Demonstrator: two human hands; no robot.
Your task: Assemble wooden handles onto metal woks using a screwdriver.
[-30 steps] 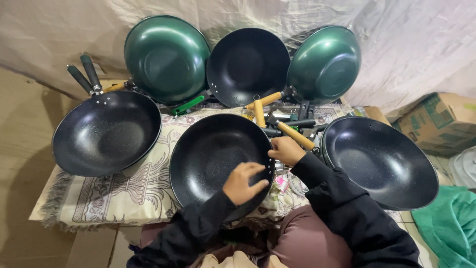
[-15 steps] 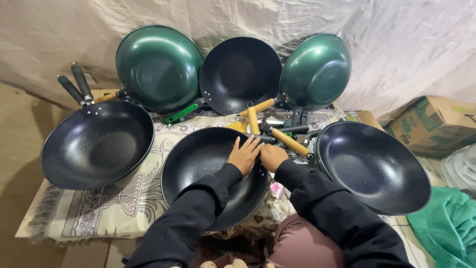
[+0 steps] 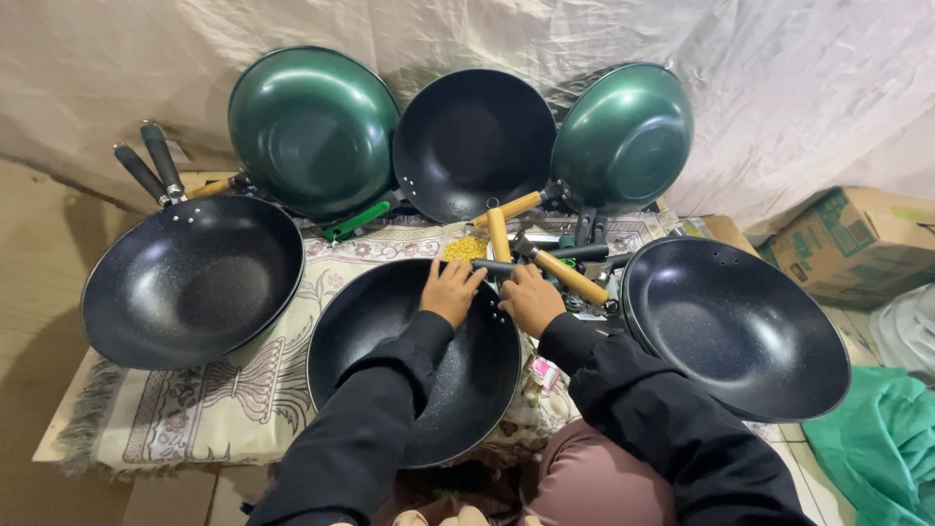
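At the far rim of the middle black wok (image 3: 409,370), both hands meet where its handle bracket sits: the left hand (image 3: 451,290) lies curled on the rim, steadying it, and the right hand (image 3: 531,297) closes around the dark handle stub (image 3: 492,265). Both forearms reach forward, sleeves over the bowl. The wok overhangs the patterned cloth's (image 3: 195,409) near edge; 5 more woks ring it.

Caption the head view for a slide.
Both hands, left hand and right hand, meet at the far rim of a black wok.
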